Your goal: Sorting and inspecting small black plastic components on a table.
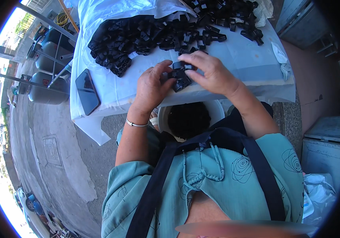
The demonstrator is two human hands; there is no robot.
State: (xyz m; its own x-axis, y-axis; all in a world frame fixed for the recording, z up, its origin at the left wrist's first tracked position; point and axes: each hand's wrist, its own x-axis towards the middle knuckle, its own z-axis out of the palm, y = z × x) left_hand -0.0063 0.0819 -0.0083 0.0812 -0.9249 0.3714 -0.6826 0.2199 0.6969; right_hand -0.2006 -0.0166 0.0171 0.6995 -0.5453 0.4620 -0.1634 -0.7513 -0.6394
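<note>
Between my two hands, over the near edge of the table, is a black moulded plastic part [181, 81]. My left hand [154, 84] pinches its left side with thumb and fingertips. From the right, my right hand [209, 71] grips it with the thumb below and the fingers above. The part's exact kind is hard to tell, as fingertips cover some of it. Just beyond my hands lies a large pile of similar black plastic parts [138, 37], reaching across the far side of the table.
A white sheet [253, 59] covers the table. A dark phone [87, 92] lies at its left. Below the near edge, between my knees, stands a white bucket [217, 109] holding black pieces. Grey tanks [45, 87] stand left; a metal cabinet [324, 152] stands right.
</note>
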